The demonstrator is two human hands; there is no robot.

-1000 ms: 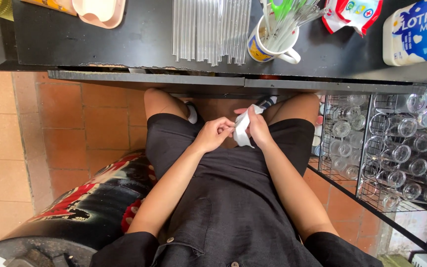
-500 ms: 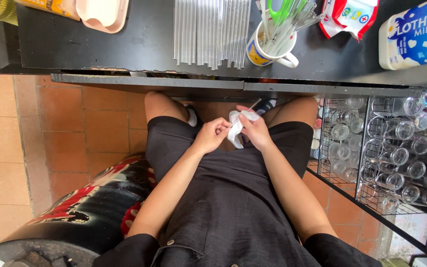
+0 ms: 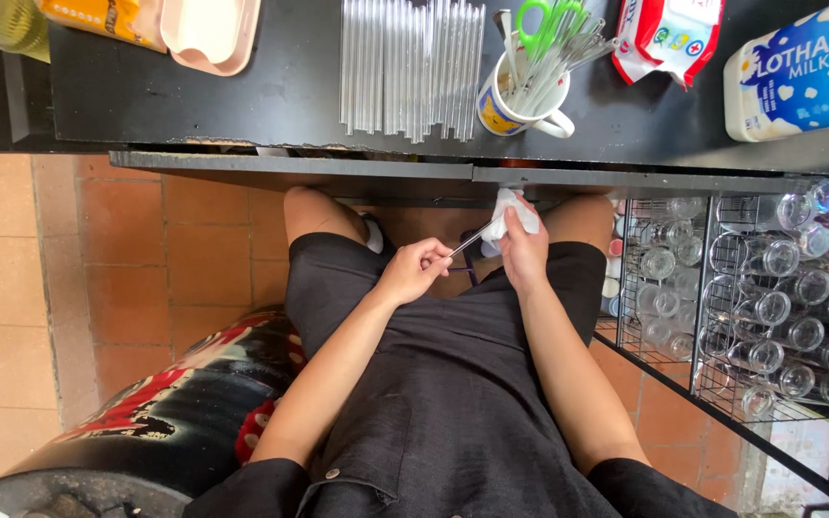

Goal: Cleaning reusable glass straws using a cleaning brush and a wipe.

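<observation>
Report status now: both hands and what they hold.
Left hand pinching thin clear straw. Right hand gripping crumpled white cloth around its far end. Nothing between hands; black counter edge just ahead.

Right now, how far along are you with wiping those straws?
A row of clear straws already lies on the black counter; whether those are wiped I cannot tell. In hand: the left hand holds one thin straw while the right hand grips a white cloth around its far end. More straws stand in the mug.
</observation>
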